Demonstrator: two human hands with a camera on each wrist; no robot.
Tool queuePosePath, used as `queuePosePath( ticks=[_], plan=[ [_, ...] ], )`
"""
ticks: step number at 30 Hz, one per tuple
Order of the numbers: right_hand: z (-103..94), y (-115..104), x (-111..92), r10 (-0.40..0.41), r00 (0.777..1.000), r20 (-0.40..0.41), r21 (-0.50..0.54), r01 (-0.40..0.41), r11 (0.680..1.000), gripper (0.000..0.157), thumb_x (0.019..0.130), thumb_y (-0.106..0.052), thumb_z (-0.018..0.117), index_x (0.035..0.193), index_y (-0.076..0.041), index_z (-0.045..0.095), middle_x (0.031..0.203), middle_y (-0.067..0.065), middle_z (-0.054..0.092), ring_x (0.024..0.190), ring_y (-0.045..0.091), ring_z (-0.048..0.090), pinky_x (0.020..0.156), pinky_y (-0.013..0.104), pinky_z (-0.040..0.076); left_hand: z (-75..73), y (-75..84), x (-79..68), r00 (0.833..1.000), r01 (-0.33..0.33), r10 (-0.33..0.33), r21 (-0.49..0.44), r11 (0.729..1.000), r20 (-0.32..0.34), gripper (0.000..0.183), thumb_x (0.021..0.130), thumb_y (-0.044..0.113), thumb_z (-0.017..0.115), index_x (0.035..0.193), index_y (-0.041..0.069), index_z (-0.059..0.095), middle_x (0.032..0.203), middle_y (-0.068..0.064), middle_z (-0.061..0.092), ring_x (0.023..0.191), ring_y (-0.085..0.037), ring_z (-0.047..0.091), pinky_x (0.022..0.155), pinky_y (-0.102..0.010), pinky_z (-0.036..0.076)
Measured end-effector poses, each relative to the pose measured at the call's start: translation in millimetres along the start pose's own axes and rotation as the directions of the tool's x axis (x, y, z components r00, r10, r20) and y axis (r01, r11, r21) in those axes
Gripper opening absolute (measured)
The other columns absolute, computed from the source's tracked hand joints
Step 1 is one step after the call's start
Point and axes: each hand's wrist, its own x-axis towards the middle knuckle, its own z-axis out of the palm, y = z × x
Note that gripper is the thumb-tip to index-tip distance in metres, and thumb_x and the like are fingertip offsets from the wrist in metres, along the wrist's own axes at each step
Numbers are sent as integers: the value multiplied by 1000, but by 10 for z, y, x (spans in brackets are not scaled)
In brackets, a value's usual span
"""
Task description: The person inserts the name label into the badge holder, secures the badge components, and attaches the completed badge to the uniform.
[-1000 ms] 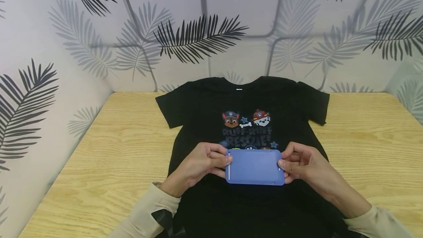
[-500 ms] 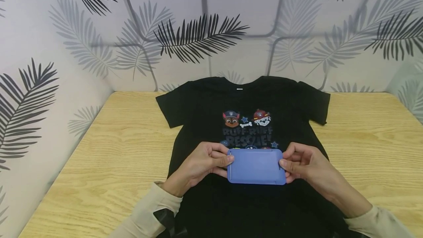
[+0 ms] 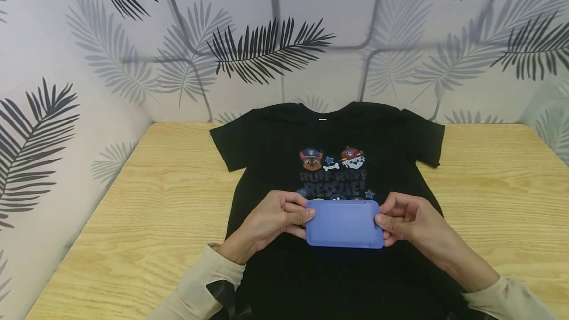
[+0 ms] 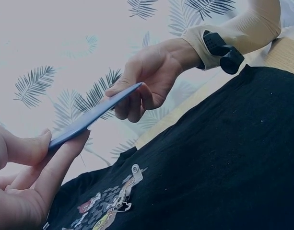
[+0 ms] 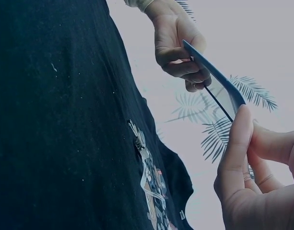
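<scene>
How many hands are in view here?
2: the left hand grips one end of the blue holder, the right hand the other end, both above the shirt.

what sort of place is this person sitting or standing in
Probably an indoor work corner: a wood-grain tabletop with leaf-patterned wall covering behind it and a black T-shirt spread on top.

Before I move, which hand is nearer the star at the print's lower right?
Right. In the head view, the right hand is just lower-right of the star; the left hand farther, lower-left.
</scene>
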Motion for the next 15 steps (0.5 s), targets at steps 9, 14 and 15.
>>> queuePosePath(
  ticks=[9, 14, 15],
  plan=[
    [-2, 3, 0, -1, 1000, 14, 2, 1, 1000, 13, 95, -1, 58, 89, -12, 63, 77, 1, 66, 65, 9, 64, 60, 27, 58, 1, -1, 3, 1000, 9, -9, 6, 1000, -7, 14, 90, -6, 62, 100, -15, 60, 82, -9, 72, 74, -17, 68, 68, -40, 59],
    [4, 10, 3, -2, 1000, 22, -1, 2, 1000, 13, 95, -1, 58, 89, -12, 63, 77, 1, 66, 65, 9, 64, 60, 28, 58, -10, -5, 5, 1000, 18, -18, 12, 1000, -6, 14, 90, -5, 62, 100, -15, 60, 82, -9, 73, 74, -17, 68, 68, -40, 59],
    [7, 12, 4, 0, 1000, 22, -4, 0, 1000, 13, 95, -1, 58, 89, -12, 63, 77, 1, 66, 65, 10, 64, 60, 28, 58, -14, -8, 4, 1000, 21, -21, 13, 1000, -5, 14, 90, -4, 63, 100, -14, 60, 82, -9, 73, 74, -17, 68, 68, -40, 59]
  ],
)
